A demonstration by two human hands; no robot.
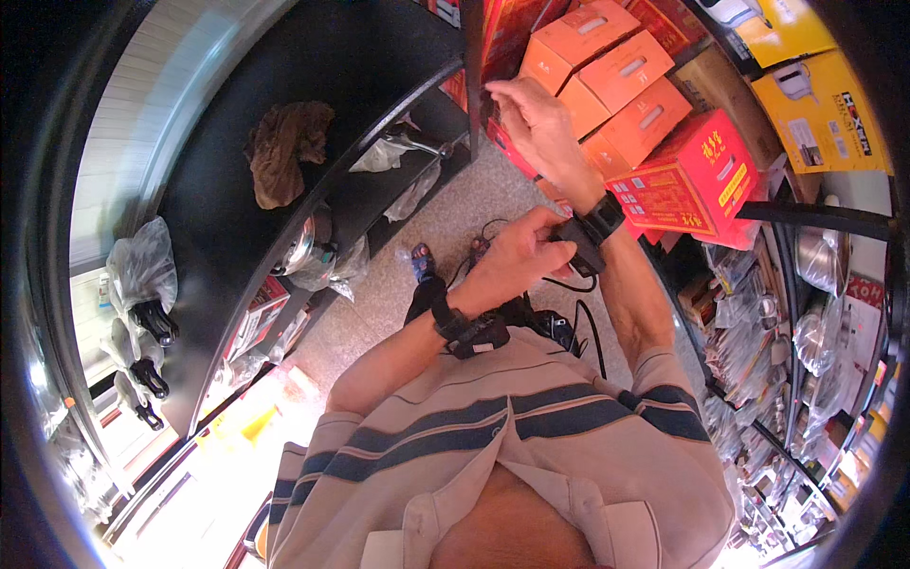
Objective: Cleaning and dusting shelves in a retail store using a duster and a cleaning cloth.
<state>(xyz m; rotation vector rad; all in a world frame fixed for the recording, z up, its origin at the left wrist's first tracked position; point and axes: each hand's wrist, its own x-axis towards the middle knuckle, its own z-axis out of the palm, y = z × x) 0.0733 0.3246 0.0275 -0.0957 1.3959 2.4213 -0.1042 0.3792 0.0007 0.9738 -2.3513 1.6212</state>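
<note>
My left hand (pixel 513 249) reaches across the body and grips a small black box-shaped device (pixel 579 245) on the other forearm, thumb on its near side. A black strap (pixel 604 219) goes round that right wrist. Beyond it, my right hand (pixel 533 121) is raised with fingers loosely bent, beside stacked orange cartons (pixel 618 78); nothing is seen in it. Another black strap with a dark device (pixel 478 336) sits on my left wrist. Black cables (pixel 586 313) hang below the hands. A crumpled brown cloth (pixel 288 153) lies on the black shelf to the left.
Red gift cartons (pixel 686 174) stand close to my right forearm, below the orange ones. A black shelf unit (pixel 213 235) holds plastic-wrapped pans with black handles (pixel 153 320). Yellow boxes (pixel 821 114) and racks of wrapped metalware (pixel 817 334) line the right. Speckled floor (pixel 384 284) shows between.
</note>
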